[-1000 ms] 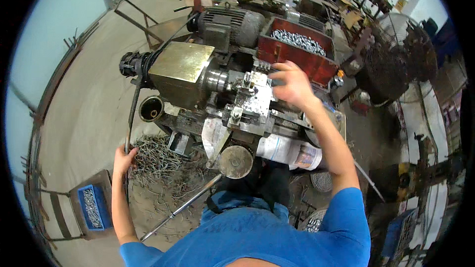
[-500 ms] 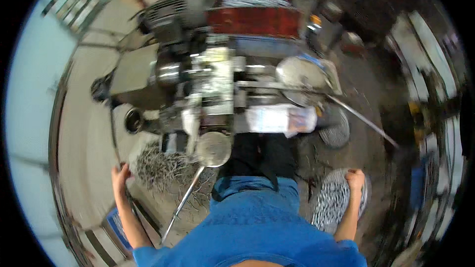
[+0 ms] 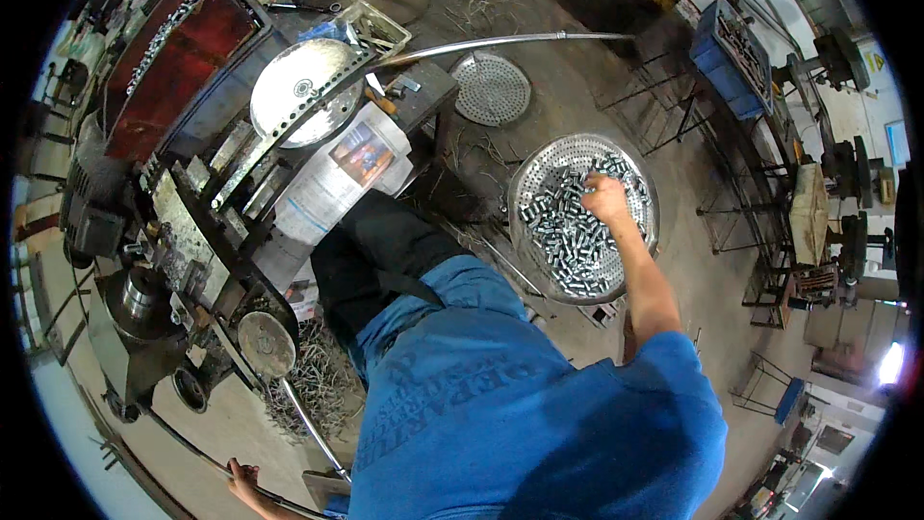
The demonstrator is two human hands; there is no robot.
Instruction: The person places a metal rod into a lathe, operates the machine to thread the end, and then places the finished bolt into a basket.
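My right hand (image 3: 604,199) is over a round, perforated metal basin (image 3: 633,147) to the right of my body. Its fingers are drawn together among many short, shiny metal cylinders (image 3: 568,217); whatever they hold is hidden. At the lower left, my left hand (image 3: 243,474) is closed around a long dark rod (image 3: 190,445) that runs beside the machine. Between the left hand and my legs, a thin bright lever (image 3: 310,421) slants down from a round metal disc (image 3: 266,344).
The machine bed (image 3: 188,231) fills the left side, with a printed paper sheet (image 3: 337,173) and a pale round plate (image 3: 303,87) on it. Behind stands a red bin (image 3: 178,63). An empty perforated basin (image 3: 492,89) and metal shavings (image 3: 313,385) lie on the floor. A blue crate (image 3: 729,58) is far right.
My view has swung to the right. My right hand has moved forward from the basin's edge to among the metal cylinders. The left hand stays on the rod.
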